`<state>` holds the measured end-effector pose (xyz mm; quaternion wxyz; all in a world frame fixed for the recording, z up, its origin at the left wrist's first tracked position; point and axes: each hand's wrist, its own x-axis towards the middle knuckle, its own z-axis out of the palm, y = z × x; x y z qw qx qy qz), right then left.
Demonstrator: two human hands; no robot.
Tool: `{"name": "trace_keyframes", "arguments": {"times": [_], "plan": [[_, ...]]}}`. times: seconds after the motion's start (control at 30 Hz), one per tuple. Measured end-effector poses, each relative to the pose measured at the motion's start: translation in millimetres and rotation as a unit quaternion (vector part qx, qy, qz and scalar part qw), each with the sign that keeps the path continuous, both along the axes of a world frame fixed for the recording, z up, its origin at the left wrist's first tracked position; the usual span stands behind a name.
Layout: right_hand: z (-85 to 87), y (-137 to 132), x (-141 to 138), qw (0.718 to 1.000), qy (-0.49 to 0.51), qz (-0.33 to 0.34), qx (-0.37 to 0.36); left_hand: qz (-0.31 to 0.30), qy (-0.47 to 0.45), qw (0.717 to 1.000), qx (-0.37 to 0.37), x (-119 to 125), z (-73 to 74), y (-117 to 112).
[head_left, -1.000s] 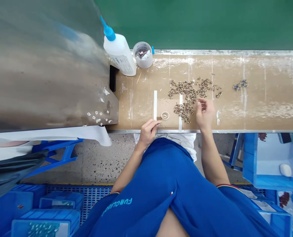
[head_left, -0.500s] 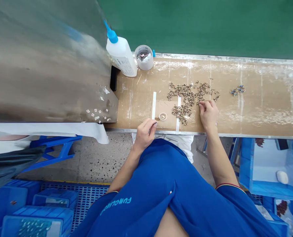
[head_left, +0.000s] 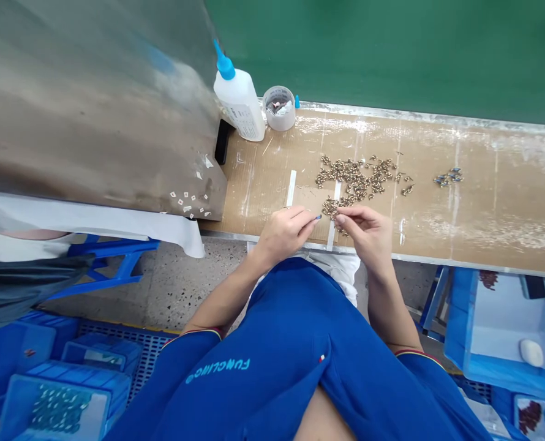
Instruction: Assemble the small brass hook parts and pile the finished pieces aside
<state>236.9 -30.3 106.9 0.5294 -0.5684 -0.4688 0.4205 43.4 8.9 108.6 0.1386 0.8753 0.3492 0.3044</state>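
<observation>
My left hand (head_left: pixel 287 234) is closed in a pinch on a small blue piece (head_left: pixel 318 217), which sticks out past the fingertips. Close to its right, my right hand (head_left: pixel 372 239) has thumb and forefinger pressed together; whatever they grip is too small to make out. Behind and under the right fingertips spreads a heap of small brass-coloured metal parts (head_left: pixel 356 184) on the cardboard-covered bench (head_left: pixel 484 214). Farther right lies a little cluster of blue-and-brass pieces (head_left: pixel 447 177). The small round dish seen before is hidden by my left hand.
A white bottle with a blue nozzle (head_left: pixel 240 104) stands at the back left, beside a tape roll (head_left: pixel 279 110) holding scraps. A metal housing (head_left: pixel 93 110) borders the left side. Blue crates (head_left: pixel 458 318) stand below on the right, others at the lower left.
My right hand has come left from the heap's right side toward my left hand. My left hand has moved right and forward, still pinching the blue piece. The camera view has shifted slightly.
</observation>
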Motion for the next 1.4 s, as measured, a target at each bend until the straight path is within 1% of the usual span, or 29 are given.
{"name": "trace_keyframes", "arguments": {"times": [0.07,0.13,0.3,0.47,0.63,0.77,0.9,1.0,1.1,1.27,1.4], "plan": [[2.6,0.7,-10.5,0.999,0.039,0.001,-0.012,0.0,0.01,1.0,-0.01,3.0,3.9,1.2],[2.2,3.3,-15.0,0.997,0.069,-0.001,-0.015,0.002,0.02,1.0,-0.019,4.8,7.3,2.3],[-0.2,6.9,-16.4,0.996,0.089,0.005,-0.02,-0.007,0.025,0.999,-0.023,6.8,13.6,3.9],[0.6,5.8,-16.8,0.998,0.065,0.018,-0.014,-0.019,0.035,0.999,-0.025,5.9,18.7,5.6],[8.5,6.2,-17.6,0.998,0.056,0.02,0.012,-0.033,0.059,0.997,-0.025,3.1,27.3,10.4],[15.9,6.5,-18.1,0.998,0.048,0.034,0.026,-0.045,0.027,0.998,-0.026,1.7,31.1,13.4],[21.9,5.4,-19.6,0.997,0.027,0.046,0.054,-0.041,0.012,0.999,0.003,0.3,33.1,12.5],[27.1,4.4,-20.3,0.995,-0.013,0.053,0.089,-0.038,0.033,0.998,0.033,-1.5,37.4,10.2],[32.7,5.0,-18.6,0.992,-0.055,0.073,0.093,-0.036,0.062,0.996,0.043,-3.7,42.6,8.5],[38.3,7.5,-13.5,0.986,-0.063,0.133,0.084,-0.055,0.074,0.995,0.023,-6.5,46.2,6.0],[35.8,5.7,-16.0,0.986,-0.052,0.133,0.091,-0.054,0.059,0.997,-0.012,-9.0,44.4,4.1]]}}
